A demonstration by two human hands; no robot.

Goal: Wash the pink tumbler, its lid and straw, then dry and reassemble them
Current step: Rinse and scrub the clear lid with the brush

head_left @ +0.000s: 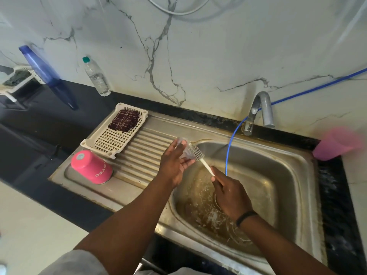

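The pink tumbler (91, 167) stands upside down on the steel drainboard at the left. My left hand (172, 163) holds a clear plastic lid (184, 149) over the sink's left rim, fingers curled round it. My right hand (228, 192) grips the white handle of a bottle brush (199, 157), whose bristles lie against the lid. No straw is clearly in sight.
The steel sink (294, 175) has a brownish wet basin. A white slotted tray (111, 143) with a dark checked cloth (124, 120) sits on the drainboard. A tap (262, 110) and blue hose (230, 147) stand behind. A pink cup (335, 143) sits at right; bottles at left.
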